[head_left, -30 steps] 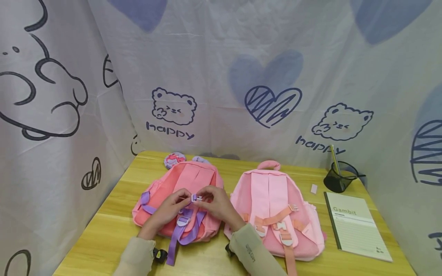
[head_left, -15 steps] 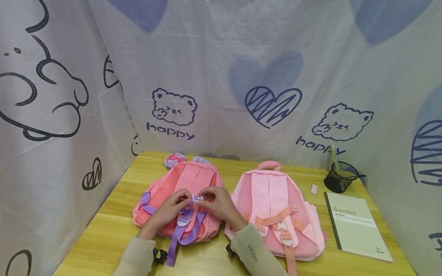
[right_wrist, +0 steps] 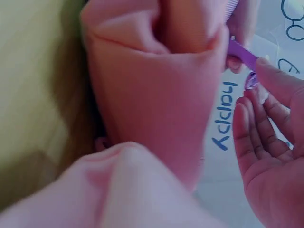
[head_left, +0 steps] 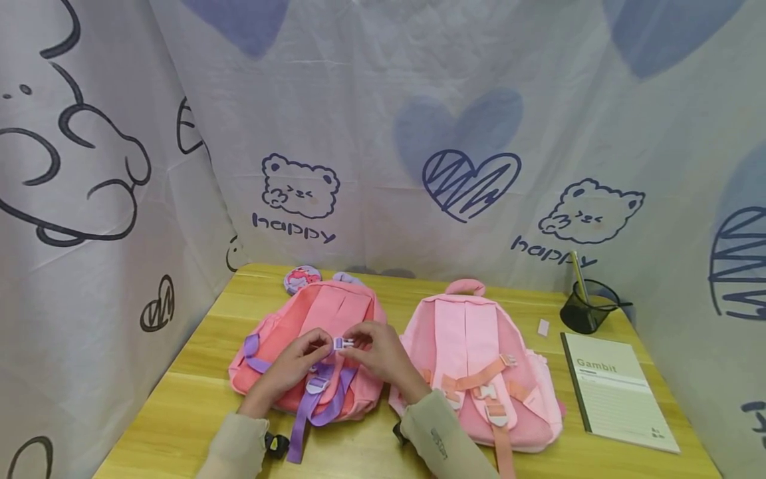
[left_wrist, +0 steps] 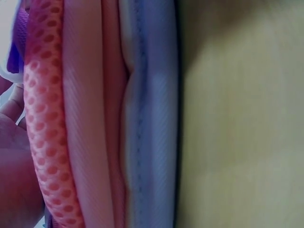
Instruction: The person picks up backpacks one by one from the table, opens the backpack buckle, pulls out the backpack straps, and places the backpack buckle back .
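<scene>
A coral-pink backpack [head_left: 341,306] lies on the table with its straps facing up. Above it my left hand [head_left: 293,359] pinches the end of a purple strap [right_wrist: 242,53] between thumb and finger. A white plastic side-release buckle [head_left: 344,344] on that strap is pinched by my right hand [head_left: 378,349], its prongs pointing right. In the right wrist view, the thumb and fingertips are right at the buckle. Another white buckle [head_left: 317,384] with a loose purple strap end hangs lower on the backpack. The left wrist view mostly shows the backpack's side [left_wrist: 85,114].
To the right lies a light pink backpack [head_left: 467,332] with orange straps [head_left: 481,376]. Further right are a notebook [head_left: 622,392], a small pale eraser-like block [head_left: 543,327] and a black mesh pen holder [head_left: 583,316]. A round pink-and-purple charm [head_left: 302,278] sits behind the coral backpack.
The white buckle has shifted slightly to the right between my hands since a second ago. Both hands keep nearly the same place, and the backpacks stay put.
</scene>
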The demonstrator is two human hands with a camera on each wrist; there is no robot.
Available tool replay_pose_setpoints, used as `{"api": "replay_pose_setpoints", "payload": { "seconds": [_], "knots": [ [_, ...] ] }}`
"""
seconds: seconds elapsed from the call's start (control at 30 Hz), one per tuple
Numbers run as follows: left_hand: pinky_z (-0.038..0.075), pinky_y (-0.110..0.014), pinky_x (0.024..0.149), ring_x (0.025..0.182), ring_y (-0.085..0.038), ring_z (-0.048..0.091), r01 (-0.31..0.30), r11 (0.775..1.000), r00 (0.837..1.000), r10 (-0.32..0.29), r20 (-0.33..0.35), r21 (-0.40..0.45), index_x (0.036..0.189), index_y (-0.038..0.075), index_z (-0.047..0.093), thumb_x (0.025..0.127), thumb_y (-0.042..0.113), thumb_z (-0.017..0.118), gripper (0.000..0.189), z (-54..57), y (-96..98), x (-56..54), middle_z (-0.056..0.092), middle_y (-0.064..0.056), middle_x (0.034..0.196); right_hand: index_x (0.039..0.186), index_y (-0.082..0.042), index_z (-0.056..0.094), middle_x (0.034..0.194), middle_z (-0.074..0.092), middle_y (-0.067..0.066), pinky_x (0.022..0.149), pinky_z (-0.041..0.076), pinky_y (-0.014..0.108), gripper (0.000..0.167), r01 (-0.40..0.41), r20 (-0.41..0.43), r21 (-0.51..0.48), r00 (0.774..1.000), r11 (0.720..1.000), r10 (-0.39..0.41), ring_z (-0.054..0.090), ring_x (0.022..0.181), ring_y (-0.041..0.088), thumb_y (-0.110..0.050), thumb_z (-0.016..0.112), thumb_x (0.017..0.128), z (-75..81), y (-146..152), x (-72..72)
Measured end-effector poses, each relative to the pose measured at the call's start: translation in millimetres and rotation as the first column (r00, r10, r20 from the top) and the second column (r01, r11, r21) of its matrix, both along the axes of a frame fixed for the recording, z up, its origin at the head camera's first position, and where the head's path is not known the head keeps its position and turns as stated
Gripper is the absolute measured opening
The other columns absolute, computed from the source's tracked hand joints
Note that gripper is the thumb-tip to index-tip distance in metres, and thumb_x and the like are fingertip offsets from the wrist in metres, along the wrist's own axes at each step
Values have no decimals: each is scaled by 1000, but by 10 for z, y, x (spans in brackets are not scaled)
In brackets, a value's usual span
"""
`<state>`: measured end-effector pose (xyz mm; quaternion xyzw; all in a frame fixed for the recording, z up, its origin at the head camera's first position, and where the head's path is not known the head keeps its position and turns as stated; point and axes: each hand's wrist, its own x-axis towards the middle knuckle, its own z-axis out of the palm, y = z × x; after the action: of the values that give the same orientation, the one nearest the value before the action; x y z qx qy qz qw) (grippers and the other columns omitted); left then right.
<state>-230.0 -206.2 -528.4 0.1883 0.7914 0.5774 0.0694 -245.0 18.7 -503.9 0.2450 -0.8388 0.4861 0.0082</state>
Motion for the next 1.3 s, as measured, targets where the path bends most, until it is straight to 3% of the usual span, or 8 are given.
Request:
{"api": "replay_pose_setpoints", "payload": {
  "seconds": [0.17, 0.4, 0.53, 0.7, 1.0, 1.3],
  "knots": [
    [52, -26, 76, 93, -27, 62, -39, 998, 999, 38, -19, -42, 108, 12, 64, 107, 24, 59, 14, 11, -4, 12, 65, -16, 103, 104, -12, 79, 93, 73, -2, 76, 56, 25, 21, 20, -5, 40, 1000, 999, -20, 63, 81, 7, -22, 85, 87, 63, 25, 5],
    [53, -27, 82, 92, -17, 65, -133, 972, 982, 103, -157, -194, 108, 19, 66, 104, 24, 65, 7, 93, -59, 54, 70, -1, 100, 107, -12, 78, 95, 73, 0, 76, 56, 23, 22, 72, 68, -14, 995, 997, -71, 64, 82, 8, -21, 85, 88, 46, 74, -19],
    [52, -27, 85, 91, -13, 62, -171, 957, 975, 129, -183, -234, 106, 21, 67, 102, 19, 66, 4, 92, -125, 59, 68, 4, 96, 107, -10, 79, 95, 74, 2, 75, 56, 23, 23, 89, 81, -27, 993, 996, -86, 64, 81, 8, -20, 85, 87, -18, 108, -41],
    [52, -28, 89, 95, -12, 63, -174, 953, 973, 128, -191, -248, 104, 19, 68, 101, 13, 68, 7, 44, -218, 75, 69, 5, 98, 105, -11, 79, 92, 74, 2, 72, 55, 22, 23, 101, 97, -4, 990, 995, -100, 63, 78, 6, -22, 86, 86, -124, 138, -64],
    [53, -27, 88, 96, -12, 64, -159, 957, 983, 129, -134, -244, 105, 17, 68, 101, 15, 68, 5, -24, -309, 82, 70, 2, 99, 104, -15, 80, 84, 68, -3, 63, 50, 21, 19, 126, 102, 38, 986, 991, -130, 56, 68, 5, -20, 86, 86, -257, 141, -68],
    [51, -25, 87, 94, -11, 63, -154, 955, 986, 132, -106, -251, 105, 17, 69, 101, 14, 68, 6, -37, -315, 72, 69, 1, 98, 105, -13, 81, 99, 71, 1, 78, 47, 26, 22, 144, 35, 95, 988, 985, -148, 58, 88, 12, -21, 86, 85, -292, 152, -63]
  ]
}}
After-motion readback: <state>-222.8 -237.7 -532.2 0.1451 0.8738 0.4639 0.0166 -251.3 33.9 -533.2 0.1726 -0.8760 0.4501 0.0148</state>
